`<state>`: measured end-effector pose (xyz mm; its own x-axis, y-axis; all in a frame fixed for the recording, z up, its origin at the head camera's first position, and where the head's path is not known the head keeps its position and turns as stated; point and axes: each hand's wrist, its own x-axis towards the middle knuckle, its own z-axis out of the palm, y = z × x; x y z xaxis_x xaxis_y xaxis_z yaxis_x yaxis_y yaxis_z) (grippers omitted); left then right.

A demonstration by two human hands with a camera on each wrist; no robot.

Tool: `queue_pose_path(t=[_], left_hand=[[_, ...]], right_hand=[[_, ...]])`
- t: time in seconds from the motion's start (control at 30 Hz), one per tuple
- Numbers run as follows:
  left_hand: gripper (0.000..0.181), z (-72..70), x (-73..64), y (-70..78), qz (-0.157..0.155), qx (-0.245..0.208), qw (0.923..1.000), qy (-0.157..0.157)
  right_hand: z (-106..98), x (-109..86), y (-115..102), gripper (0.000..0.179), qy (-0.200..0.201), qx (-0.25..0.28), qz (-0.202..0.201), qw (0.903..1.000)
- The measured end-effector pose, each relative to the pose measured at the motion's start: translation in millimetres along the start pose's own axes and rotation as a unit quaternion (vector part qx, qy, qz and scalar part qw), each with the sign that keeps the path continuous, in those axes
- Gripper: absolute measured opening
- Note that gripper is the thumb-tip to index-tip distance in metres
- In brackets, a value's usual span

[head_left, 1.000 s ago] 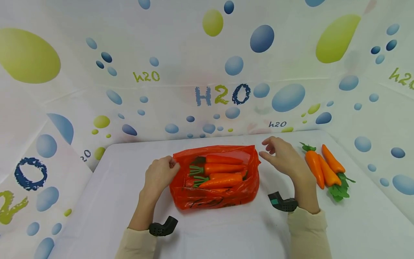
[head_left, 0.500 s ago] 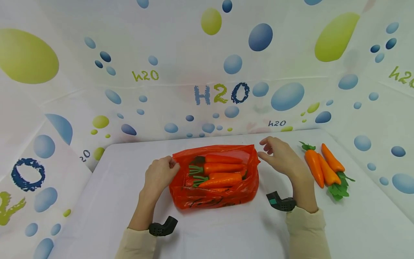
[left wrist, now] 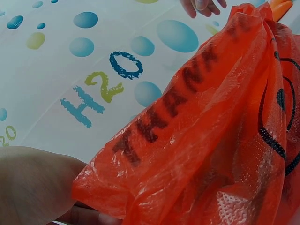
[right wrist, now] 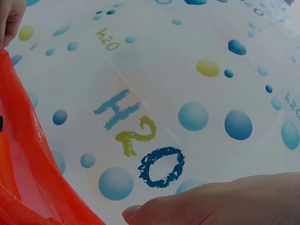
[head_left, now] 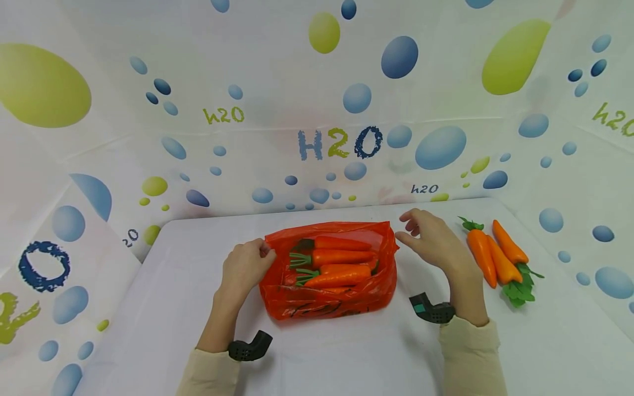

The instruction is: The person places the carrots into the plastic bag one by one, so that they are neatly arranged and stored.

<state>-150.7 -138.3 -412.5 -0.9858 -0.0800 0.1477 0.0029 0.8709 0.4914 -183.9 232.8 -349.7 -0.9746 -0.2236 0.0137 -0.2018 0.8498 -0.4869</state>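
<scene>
A red plastic bag (head_left: 327,308) sits on the white table with its mouth spread open. Several carrots (head_left: 343,257) with green stems lie inside it. My left hand (head_left: 246,267) pinches the bag's left rim between thumb and fingers; in the left wrist view the film bunches at the left hand (left wrist: 37,185), and dark "THANK" lettering shows. Just off the bag's right rim, my right hand (head_left: 430,237) hovers with fingers loosely bent and nothing in them. The right wrist view shows its thumb (right wrist: 211,204) apart from the red film.
To the right of my right forearm lies a group of loose carrots (head_left: 501,265) with green leaves (head_left: 519,291). Behind the table (head_left: 346,352) hangs a white backdrop (head_left: 277,66) with blue and green spots and H2O lettering. Both wrists carry black camera mounts.
My right hand shifts very slightly left and back again. The left hand, the bag and the carrots stay where they were.
</scene>
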Motion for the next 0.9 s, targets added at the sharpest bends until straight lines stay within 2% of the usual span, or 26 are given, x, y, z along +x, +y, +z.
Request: queue_pose_path(t=[0.9], left_hand=[[0.021,0.4,1.2,-0.4,-0.002,-0.003,1.0000,-0.008]], right_hand=[[-1.0,-0.6,0.0,0.046,0.014,0.001,0.001,0.9999]])
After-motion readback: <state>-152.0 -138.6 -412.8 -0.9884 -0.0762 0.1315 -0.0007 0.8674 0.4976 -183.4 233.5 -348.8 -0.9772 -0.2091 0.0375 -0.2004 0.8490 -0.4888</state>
